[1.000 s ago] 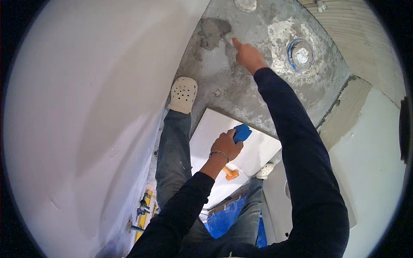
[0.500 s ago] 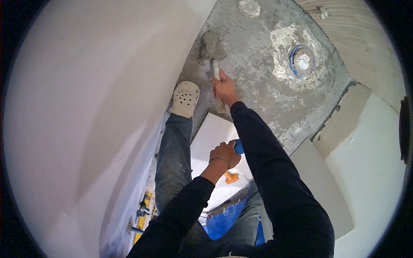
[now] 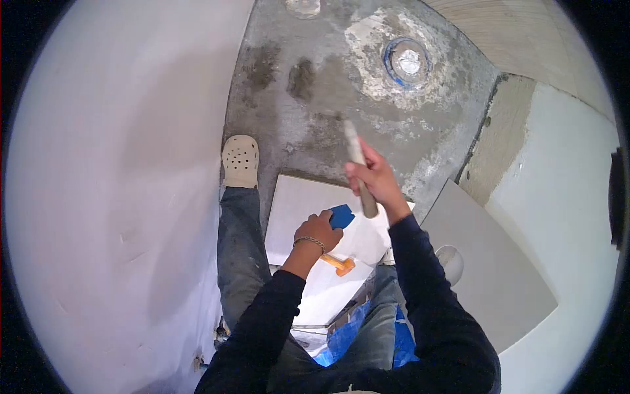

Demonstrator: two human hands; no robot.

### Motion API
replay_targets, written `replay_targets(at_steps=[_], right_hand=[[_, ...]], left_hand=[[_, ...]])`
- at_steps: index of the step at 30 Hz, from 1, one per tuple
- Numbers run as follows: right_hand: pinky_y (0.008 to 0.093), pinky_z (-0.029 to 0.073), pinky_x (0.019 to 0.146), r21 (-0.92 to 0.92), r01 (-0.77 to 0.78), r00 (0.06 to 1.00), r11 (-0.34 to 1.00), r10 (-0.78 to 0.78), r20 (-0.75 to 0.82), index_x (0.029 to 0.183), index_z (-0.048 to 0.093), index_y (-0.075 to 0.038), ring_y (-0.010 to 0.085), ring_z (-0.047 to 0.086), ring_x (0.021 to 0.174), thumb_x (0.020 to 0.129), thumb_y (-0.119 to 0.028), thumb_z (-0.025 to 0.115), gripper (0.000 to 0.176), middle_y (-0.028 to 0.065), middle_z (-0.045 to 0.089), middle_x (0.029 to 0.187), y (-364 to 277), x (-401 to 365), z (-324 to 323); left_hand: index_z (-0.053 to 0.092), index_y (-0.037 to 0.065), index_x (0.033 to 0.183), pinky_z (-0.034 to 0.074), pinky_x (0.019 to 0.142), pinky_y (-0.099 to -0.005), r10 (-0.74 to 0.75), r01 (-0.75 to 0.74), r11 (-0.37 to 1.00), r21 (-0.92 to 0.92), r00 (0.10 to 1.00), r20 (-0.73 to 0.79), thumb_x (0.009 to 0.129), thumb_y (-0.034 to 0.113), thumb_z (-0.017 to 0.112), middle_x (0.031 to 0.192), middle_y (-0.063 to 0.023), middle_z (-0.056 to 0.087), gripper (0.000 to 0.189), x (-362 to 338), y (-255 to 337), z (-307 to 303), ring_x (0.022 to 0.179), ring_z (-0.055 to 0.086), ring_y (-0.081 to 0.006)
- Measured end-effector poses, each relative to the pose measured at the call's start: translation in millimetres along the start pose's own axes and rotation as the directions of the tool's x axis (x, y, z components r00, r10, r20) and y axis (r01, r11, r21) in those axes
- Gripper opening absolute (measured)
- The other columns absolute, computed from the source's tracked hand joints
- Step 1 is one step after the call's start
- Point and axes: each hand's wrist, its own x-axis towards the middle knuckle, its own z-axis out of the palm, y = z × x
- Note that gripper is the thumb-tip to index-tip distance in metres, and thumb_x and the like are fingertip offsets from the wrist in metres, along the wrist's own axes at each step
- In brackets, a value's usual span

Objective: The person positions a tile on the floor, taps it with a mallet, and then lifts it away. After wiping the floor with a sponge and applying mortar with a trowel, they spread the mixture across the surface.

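My right hand (image 3: 377, 178) is closed round the handle of a light-coloured tool (image 3: 357, 154), raised near the far edge of a white tile (image 3: 305, 197). The tool's far end is blurred against the grey concrete floor (image 3: 315, 141). My left hand (image 3: 318, 234) grips a blue object (image 3: 342, 217) above the tile. Just below that hand, an orange-headed tool (image 3: 341, 265) lies on the white surface.
A pipe opening with a blue ring (image 3: 407, 62) is set in the floor ahead. On the right leans a grey panel with a round hole (image 3: 502, 282). A white wall (image 3: 118, 184) rises on the left beside my shoe (image 3: 241, 157).
My right hand has drawn the tool back from the mortar patch toward the tile. The view has shifted, showing more of the tile and the right-hand panel.
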Motion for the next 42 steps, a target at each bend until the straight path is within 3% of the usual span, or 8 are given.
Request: replay_targets(at_steps=[6,13,19,22,25,29,33,42], right_hand=[[0.0215,0.042,0.052,-0.357,0.087,0.864,0.930,-0.249,-0.437,0.143,0.036,-0.012,0.0063,0.048,0.056,0.084,-0.008,0.060,0.064,-0.0019,0.058,0.080,27.7,-26.1,-42.3],[0.0244,0.044,0.051,-0.669,-0.107,0.888,0.735,-0.232,-0.397,0.141,0.039,-0.011,0.0101,0.051,0.054,0.084,-0.013,0.061,0.061,0.0018,0.058,0.074,54.1,47.9,-29.6],[0.0253,0.039,0.046,-0.192,-0.122,0.980,0.974,0.088,-0.179,0.130,0.052,-0.011,0.0091,0.046,0.051,0.083,-0.023,0.065,0.051,-0.0011,0.050,0.070,57.5,103.2,12.0],[0.0248,0.038,0.046,-0.675,-0.066,0.997,0.735,0.081,-0.008,0.127,0.053,-0.011,0.0073,0.043,0.054,0.087,-0.025,0.062,0.044,-0.0016,0.049,0.070,74.5,136.5,-23.2],[0.0294,0.042,0.046,-0.704,-0.168,0.984,0.690,0.161,-0.077,0.123,0.056,-0.008,0.0126,0.050,0.049,0.086,-0.032,0.061,0.043,0.0039,0.058,0.073,45.5,146.4,-57.4],[0.0295,0.043,0.044,-0.106,-0.124,0.986,0.987,0.110,-0.125,0.128,0.048,-0.008,0.0141,0.050,0.046,0.091,-0.030,0.055,0.044,0.0028,0.056,0.070,27.5,129.9,-60.8],[0.0287,0.044,0.041,0.425,-0.024,0.995,0.905,0.063,-0.078,0.128,0.045,-0.011,0.0141,0.050,0.045,0.094,-0.036,0.049,0.042,0.0023,0.054,0.068,44.4,78.6,-72.0],[0.0281,0.040,0.037,0.143,-0.112,0.931,0.983,0.154,-0.331,0.120,0.051,-0.013,0.0136,0.049,0.041,0.092,-0.038,0.053,0.037,0.0016,0.053,0.063,50.6,35.5,-67.1]], left_hand=[[0.047,0.009,0.130,0.046,0.091,-0.0421,-0.008,0.007,0.999,0.041,1.000,0.008,0.077,0.038,0.058,0.114,-0.0223,0.058,0.062,-3.1,8.9,-2.2,0.105,0.058,-0.0353],[0.047,0.012,0.131,0.045,0.093,-0.0419,-0.030,0.025,0.998,0.063,0.996,0.083,0.076,0.037,0.058,0.118,-0.0220,0.056,0.061,-7.0,11.8,-8.3,0.107,0.057,-0.0349],[0.047,0.010,0.130,0.046,0.092,-0.0424,-0.018,0.000,0.995,0.103,0.984,0.177,0.077,0.036,0.057,0.116,-0.0218,0.058,0.060,-6.9,9.6,-12.4,0.106,0.058,-0.0348],[0.048,0.009,0.130,0.047,0.092,-0.0428,-0.020,-0.001,0.993,0.121,0.985,0.170,0.078,0.037,0.057,0.115,-0.0214,0.059,0.060,-6.4,6.4,-10.3,0.105,0.059,-0.0347],[0.047,0.009,0.130,0.046,0.092,-0.0429,-0.035,0.018,0.995,0.102,0.986,0.164,0.078,0.037,0.057,0.116,-0.0212,0.058,0.060,-4.2,5.6,-6.2,0.106,0.059,-0.0347],[0.047,0.011,0.131,0.046,0.093,-0.0426,-0.065,0.048,0.993,0.104,0.984,0.168,0.078,0.037,0.057,0.118,-0.0204,0.057,0.060,-2.6,8.0,-4.6,0.107,0.058,-0.0344],[0.046,0.012,0.132,0.045,0.094,-0.0426,-0.037,0.020,0.994,0.104,0.986,0.165,0.078,0.037,0.057,0.119,-0.0195,0.057,0.060,0.8,4.2,-0.5,0.108,0.057,-0.0344],[0.046,0.016,0.133,0.045,0.095,-0.0421,-0.070,0.053,0.995,0.080,0.972,0.224,0.079,0.036,0.055,0.124,-0.0151,0.054,0.059,-2.4,16.0,-16.3,0.113,0.056,-0.0306]])
